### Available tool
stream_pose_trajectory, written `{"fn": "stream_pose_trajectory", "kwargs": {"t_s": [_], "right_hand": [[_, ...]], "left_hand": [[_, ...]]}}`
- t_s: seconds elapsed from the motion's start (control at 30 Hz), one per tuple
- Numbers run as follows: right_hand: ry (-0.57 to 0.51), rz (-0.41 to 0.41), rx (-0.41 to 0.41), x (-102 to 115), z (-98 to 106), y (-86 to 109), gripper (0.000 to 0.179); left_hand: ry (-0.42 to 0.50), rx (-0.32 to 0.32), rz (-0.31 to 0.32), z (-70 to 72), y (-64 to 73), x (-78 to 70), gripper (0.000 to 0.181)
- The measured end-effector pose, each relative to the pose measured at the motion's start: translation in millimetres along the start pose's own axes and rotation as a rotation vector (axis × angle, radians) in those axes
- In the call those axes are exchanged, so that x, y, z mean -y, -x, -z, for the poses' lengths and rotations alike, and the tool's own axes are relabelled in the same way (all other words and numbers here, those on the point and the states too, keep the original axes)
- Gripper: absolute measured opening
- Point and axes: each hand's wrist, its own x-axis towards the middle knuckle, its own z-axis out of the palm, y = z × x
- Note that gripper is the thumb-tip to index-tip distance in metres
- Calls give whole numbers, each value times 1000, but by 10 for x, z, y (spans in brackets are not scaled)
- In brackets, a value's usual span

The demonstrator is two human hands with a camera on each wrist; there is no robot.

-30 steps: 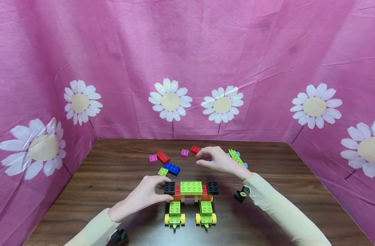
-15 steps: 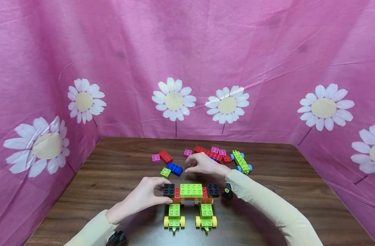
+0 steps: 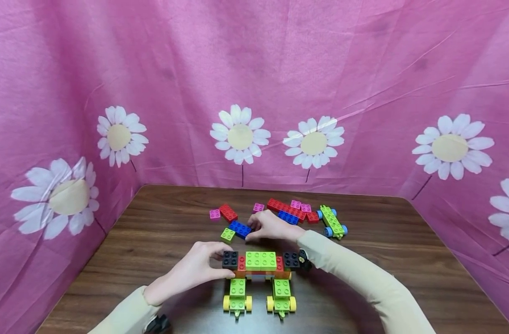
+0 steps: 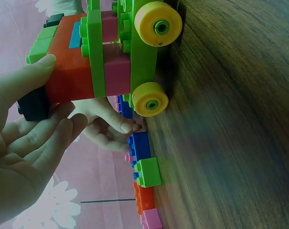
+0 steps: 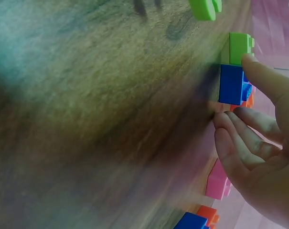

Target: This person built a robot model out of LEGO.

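A toy brick vehicle (image 3: 260,261) stands near the front of the table, built of lime, red and black bricks on yellow-wheeled bases. My left hand (image 3: 196,266) grips its left end, thumb on the near side and fingers behind the black brick (image 4: 34,102). Farther back, my right hand (image 3: 275,226) hovers at a blue brick (image 3: 239,228), thumb and fingers spread at its right end. In the right wrist view the thumb overlaps the top of that brick, and a gap shows between it and the other fingers. A small lime brick (image 3: 227,234) lies against the blue one.
Behind are a red brick (image 3: 228,212) and a pink brick (image 3: 214,214). Right of them lie another pink brick (image 3: 258,207), a long red brick (image 3: 279,205), a second blue brick (image 3: 288,217) and a lime base with blue wheels (image 3: 331,221). A pink cloth (image 3: 175,93) hangs behind the table.
My right hand has moved left and a little nearer, from beside the red bricks to the blue brick. My left hand keeps its hold on the vehicle.
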Motion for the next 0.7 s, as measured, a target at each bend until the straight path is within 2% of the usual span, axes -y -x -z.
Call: {"fn": "stream_pose_trajectory", "kwargs": {"t_s": [0.23, 0.37, 0.53, 0.7], "right_hand": [[64, 21, 1, 27, -8, 11, 29], [93, 4, 20, 12, 37, 61, 26], [108, -31, 47, -10, 141, 163, 29], [90, -45, 48, -3, 157, 200, 34]], "left_hand": [[-1, 11, 14, -17, -6, -4, 35], [1, 10, 21, -24, -11, -2, 34], [-16, -17, -15, -12, -10, 12, 33], [-25, -26, -41, -10, -5, 11, 33]]}}
